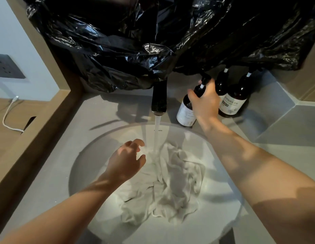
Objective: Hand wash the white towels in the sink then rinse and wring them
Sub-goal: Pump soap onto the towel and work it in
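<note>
The left hand (125,160) hangs low over the round white sink (89,155), its fingers loosely curled and holding nothing; whether the fingertips touch the cloth beneath them cannot be told. Just to the right of this hand a stream of water (157,136) falls from the flat black tap (159,99) that stands beyond it, and lands on the crumpled white towels (172,182). The towels lie in a wet heap in the bottom of the sink, below and to the right of the left hand and between the two forearms. The right hand (204,103) reaches farther out, past the rim of the sink, and grips a dark brown pump bottle with a white label (185,115) round its shoulder and neck, thumb on the near side and fingers wrapped over the top; the bottle leans to the right and stands on the grey desk (103,110) beside the tap. Just to the right of that hand stand two more dark brown labelled bottles (236,101), close together and touching or nearly touching it. Beyond both hands crinkled black plastic sheeting (135,41) hangs down as far as the tap and the bottle tops. Far to the left of the left hand a wooden frame (38,124) borders the desk, and past it a grey wall socket (6,66) and a white cable (7,113) are seen.
</note>
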`<state>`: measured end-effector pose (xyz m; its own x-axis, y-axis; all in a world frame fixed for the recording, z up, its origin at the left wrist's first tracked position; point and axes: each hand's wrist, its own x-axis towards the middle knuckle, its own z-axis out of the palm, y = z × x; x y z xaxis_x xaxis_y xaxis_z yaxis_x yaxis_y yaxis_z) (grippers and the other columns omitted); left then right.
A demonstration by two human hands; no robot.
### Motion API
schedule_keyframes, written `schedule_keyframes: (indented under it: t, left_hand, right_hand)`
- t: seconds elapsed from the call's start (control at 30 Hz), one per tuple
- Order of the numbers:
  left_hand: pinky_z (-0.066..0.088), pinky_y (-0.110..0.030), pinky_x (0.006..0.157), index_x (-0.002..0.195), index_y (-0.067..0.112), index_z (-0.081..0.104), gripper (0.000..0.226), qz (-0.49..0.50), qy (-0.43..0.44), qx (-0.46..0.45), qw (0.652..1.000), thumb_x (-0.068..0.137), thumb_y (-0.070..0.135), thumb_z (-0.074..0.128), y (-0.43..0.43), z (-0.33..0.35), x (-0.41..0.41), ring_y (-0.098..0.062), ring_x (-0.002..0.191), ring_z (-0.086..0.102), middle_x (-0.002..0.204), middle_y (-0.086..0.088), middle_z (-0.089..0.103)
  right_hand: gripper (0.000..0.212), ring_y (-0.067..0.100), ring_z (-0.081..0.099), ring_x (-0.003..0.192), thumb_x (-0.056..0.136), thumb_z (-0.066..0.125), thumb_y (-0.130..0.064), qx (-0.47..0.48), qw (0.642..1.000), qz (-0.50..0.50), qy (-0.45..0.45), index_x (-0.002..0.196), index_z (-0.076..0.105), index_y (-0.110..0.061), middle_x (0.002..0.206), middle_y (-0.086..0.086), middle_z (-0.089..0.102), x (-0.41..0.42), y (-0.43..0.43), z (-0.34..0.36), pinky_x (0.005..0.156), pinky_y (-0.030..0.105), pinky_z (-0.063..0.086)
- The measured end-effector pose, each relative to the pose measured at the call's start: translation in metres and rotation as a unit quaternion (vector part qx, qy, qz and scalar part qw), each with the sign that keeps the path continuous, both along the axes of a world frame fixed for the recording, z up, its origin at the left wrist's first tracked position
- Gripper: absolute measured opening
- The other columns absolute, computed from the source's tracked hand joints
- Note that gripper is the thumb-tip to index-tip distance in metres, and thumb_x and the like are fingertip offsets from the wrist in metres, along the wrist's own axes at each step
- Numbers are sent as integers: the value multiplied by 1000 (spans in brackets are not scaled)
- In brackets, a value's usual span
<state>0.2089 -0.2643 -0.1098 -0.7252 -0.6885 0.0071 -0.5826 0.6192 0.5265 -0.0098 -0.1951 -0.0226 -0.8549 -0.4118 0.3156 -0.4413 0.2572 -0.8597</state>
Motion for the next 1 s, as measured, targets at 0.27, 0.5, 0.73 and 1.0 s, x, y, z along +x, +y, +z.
schedule_keyframes:
  t: [0.27, 0.5, 0.73, 1.0]
  left_hand:
    - [49, -29, 79, 120, 22, 54, 34, 3, 3, 12, 1000, 87, 27, 60, -14, -13, -7, -18, 96, 59, 103, 4, 59]
    - [48, -27, 76, 120, 20, 56, 32, -5, 2, -1, 1000, 88, 26, 59, -6, -17, -7, -18, 98, 60, 109, 2, 62]
    - [45, -27, 83, 128, 25, 49, 37, -27, -65, -4, 998, 92, 29, 52, 5, -12, 1, -16, 108, 57, 118, 5, 59]
    - [41, -33, 98, 138, 25, 36, 48, -30, -121, 48, 991, 93, 32, 52, 23, -16, 19, -22, 120, 50, 130, -1, 53]
  right_hand:
    - [38, 28, 58, 105, 90, 60, -14, 31, 999, -16, 20, 121, 44, 0, 112, 15, 60, -40, -39, -7, 88, 31, 46]
    - [60, 17, 55, 109, 78, 74, -18, -43, 999, -19, -17, 127, 43, -3, 115, 4, 56, -32, -31, -13, 92, 17, 42]
    - [37, 19, 50, 107, 81, 70, -12, 64, 997, -10, 34, 116, 59, -7, 120, 11, 52, 25, 21, -43, 88, 20, 34]
    - [27, 11, 59, 97, 87, 57, -13, 252, 929, 242, -122, 74, 63, -35, 96, -7, 67, 104, 86, -105, 82, 14, 41]
